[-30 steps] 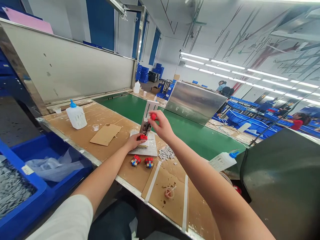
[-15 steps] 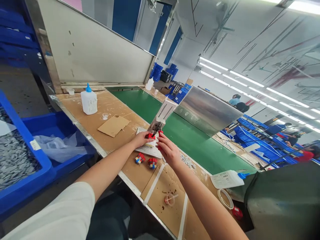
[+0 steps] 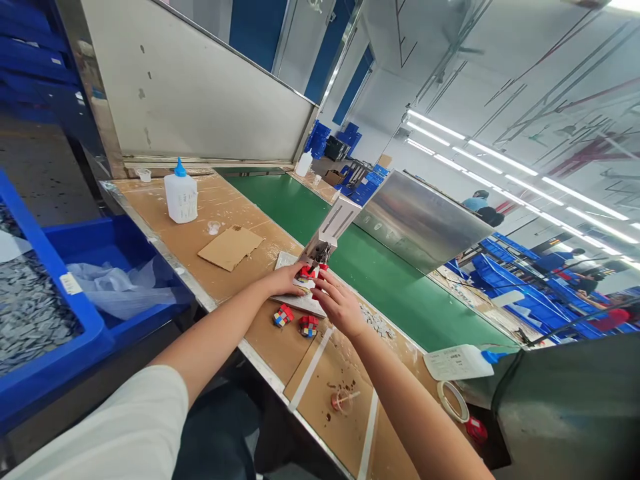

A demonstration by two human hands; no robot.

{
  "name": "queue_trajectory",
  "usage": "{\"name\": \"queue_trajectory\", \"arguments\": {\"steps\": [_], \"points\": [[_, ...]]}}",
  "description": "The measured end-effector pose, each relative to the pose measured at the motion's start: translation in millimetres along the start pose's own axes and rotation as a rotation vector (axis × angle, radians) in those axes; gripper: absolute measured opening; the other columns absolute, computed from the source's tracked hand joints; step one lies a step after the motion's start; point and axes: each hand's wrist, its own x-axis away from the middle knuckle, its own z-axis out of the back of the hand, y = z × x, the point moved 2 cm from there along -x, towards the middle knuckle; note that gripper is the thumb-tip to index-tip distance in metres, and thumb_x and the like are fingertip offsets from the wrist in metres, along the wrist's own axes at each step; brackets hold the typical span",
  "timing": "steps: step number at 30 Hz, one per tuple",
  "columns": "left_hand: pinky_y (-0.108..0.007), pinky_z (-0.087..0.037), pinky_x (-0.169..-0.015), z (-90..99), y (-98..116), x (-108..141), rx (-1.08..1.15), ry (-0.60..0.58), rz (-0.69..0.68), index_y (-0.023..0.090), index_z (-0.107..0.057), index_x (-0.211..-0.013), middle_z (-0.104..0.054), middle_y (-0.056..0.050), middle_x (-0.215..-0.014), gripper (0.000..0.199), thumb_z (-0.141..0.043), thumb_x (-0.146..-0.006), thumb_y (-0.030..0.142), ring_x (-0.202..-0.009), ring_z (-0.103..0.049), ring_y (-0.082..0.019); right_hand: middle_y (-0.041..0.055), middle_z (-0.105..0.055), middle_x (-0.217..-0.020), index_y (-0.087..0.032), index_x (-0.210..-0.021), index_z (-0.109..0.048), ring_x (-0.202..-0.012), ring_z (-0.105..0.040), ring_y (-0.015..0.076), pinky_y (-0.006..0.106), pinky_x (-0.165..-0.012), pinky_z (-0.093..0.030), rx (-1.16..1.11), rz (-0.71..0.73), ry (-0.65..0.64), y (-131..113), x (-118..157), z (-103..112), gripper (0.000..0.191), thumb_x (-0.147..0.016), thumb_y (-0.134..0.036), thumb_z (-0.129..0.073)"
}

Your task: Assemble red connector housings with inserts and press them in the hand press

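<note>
At the foot of a small upright bench press [image 3: 327, 233] on a white board [image 3: 319, 308], both hands work close together. My left hand [image 3: 284, 280] is closed on a red puzzle-cube piece [image 3: 307, 273] beneath the press's dark tip. Just right of it, my right hand [image 3: 341, 305] has its fingers bent together by the press; a bit of red shows at its fingertips, too small to name. Nearer me lie two partly assembled puzzle cubes, one red-and-blue cube [image 3: 283, 316] on the left and another cube [image 3: 308, 325] with red on top.
Left of the bench stand blue bins [image 3: 95, 313], one with grey chips. On the bench are a glue bottle [image 3: 181, 195], a cardboard piece [image 3: 231, 247], a small cup [image 3: 342, 401], grey pieces [image 3: 376, 323], a lying bottle [image 3: 457, 363] and a tape roll [image 3: 453, 401]. A green conveyor [image 3: 390, 290] runs behind.
The view has shifted slightly. The right fingertips have drawn closer to the red piece under the press, and less red shows at them. The left hand stays by the press.
</note>
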Motion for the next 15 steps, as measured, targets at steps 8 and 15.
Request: {"name": "queue_trajectory", "arguments": {"steps": [8,15], "points": [[-0.043,-0.055,-0.105,-4.9,0.4,-0.8,-0.092,0.003,-0.008,0.024,-0.059,-0.146,-0.076,-0.011,-0.135,0.088,-0.093,-0.065,0.032,-0.122,-0.072,-0.037,0.0092,-0.069,-0.148,-0.028,-0.139,-0.07,-0.155,-0.048,0.0279,0.056,-0.129,-0.047,-0.074,-0.003,-0.028,4.5,-0.8,5.0,0.038,-0.105,-0.014,-0.062],[-0.039,-0.056,-0.102,-4.7,-1.2,-0.9,-0.089,0.015,-0.027,0.026,-0.06,-0.145,-0.078,-0.008,-0.129,0.086,-0.093,-0.066,0.035,-0.118,-0.073,-0.034,0.0109,-0.07,-0.147,-0.027,-0.138,-0.071,-0.156,-0.047,0.0283,0.054,-0.126,-0.05,-0.078,-0.012,-0.018,4.3,0.4,-0.1,0.036,-0.106,-0.014,-0.059]]}}
